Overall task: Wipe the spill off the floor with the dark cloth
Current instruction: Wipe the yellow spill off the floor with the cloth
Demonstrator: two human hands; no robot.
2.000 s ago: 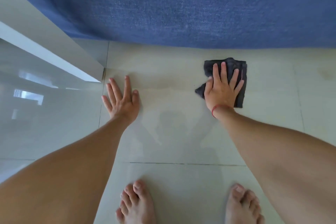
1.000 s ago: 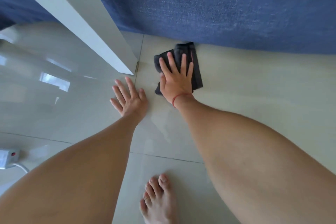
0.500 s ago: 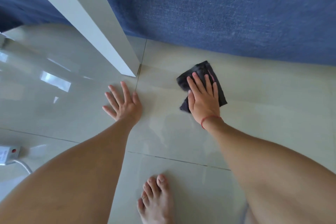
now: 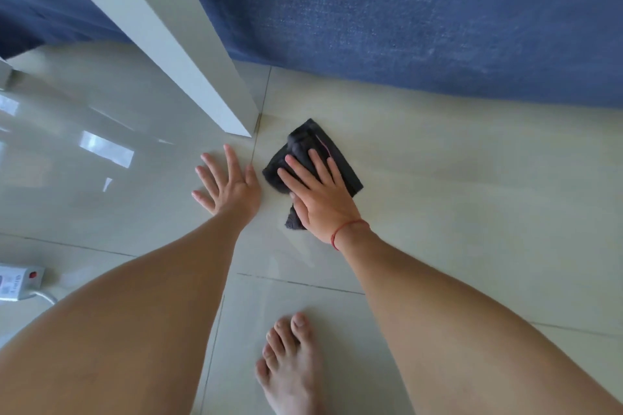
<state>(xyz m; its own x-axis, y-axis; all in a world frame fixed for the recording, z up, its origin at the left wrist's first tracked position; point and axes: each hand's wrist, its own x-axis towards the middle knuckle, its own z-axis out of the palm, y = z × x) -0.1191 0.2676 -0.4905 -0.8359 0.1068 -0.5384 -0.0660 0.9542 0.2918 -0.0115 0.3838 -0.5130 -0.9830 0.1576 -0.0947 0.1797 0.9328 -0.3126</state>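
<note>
The dark cloth (image 4: pixel 310 145) lies crumpled on the pale tiled floor (image 4: pixel 455 185), just right of a white post's foot. My right hand (image 4: pixel 320 195) presses flat on top of it, fingers spread, a red string around the wrist. My left hand (image 4: pixel 227 185) rests flat on the floor right beside the cloth, fingers apart, holding nothing. A faint wet sheen shows on the tiles to the right of the cloth; I cannot make out a distinct spill.
A blue curtain (image 4: pixel 404 17) hangs along the far edge of the floor. A white post (image 4: pixel 188 64) slants down to the floor near the cloth. A white power strip (image 4: pixel 18 281) with a cord lies at the left. My bare foot (image 4: pixel 290 360) stands below.
My right hand has slid the cloth to the left, close to my left hand and the post's foot. The left hand has stayed planted on the floor.
</note>
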